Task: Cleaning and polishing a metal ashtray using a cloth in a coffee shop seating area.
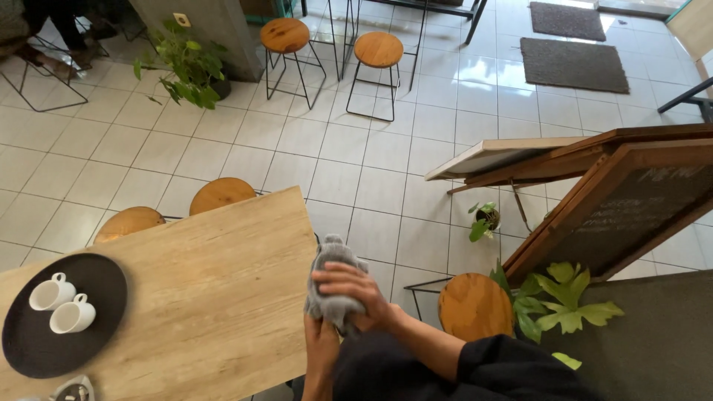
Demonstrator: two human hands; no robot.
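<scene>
Grey, crumpled cloth (336, 278) — gripped by fingers of right hand (355, 295) and left hand (321, 349).

The right hand (349, 289) lies palm down with fingers curled and pointing left, its dark-sleeved forearm running back to the near right. The left hand (321, 343) comes up from the near edge just below it, fingers pointing far and mostly hidden under the right. Both hands are closed in a grip, touching each other.
</scene>
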